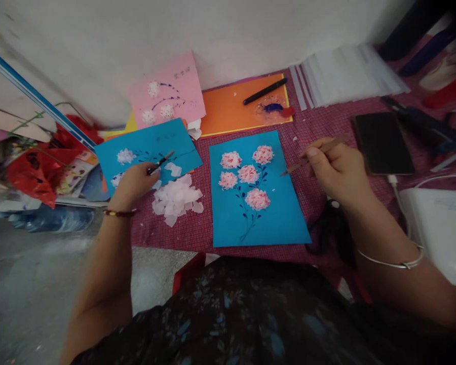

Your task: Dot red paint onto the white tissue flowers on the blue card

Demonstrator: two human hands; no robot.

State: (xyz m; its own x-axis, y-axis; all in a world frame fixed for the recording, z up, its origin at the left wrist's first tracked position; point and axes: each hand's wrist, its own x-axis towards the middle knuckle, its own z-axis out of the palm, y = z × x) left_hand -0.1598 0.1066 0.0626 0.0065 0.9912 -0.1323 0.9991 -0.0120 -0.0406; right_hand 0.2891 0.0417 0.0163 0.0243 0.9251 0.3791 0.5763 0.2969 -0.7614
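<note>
My right hand [336,165] pinches a slim brown paintbrush [296,166], its dark tip just over the right edge of a blue sheet [228,223]. On that sheet are pink-and-white textured flowers [248,174] with dark blue painted leaves and stems. My left hand [133,185] is closed on a slim black tool [160,163] with a pale pointed end; its kind is unclear. This hand lies over a second blue sheet [144,142], which bears white flowers and is partly hidden by it. Beside it sits a pile of torn white paper pieces [178,197].
Behind lie a pink flower sheet [190,94] and an orange sheet [220,109] with a black pen [265,91] and blue and red paint [273,107]. Clear plastic sleeves [349,73], a phone [383,143] and a white cabled device [441,223] are at right. Red plastic bags [38,172] are at left.
</note>
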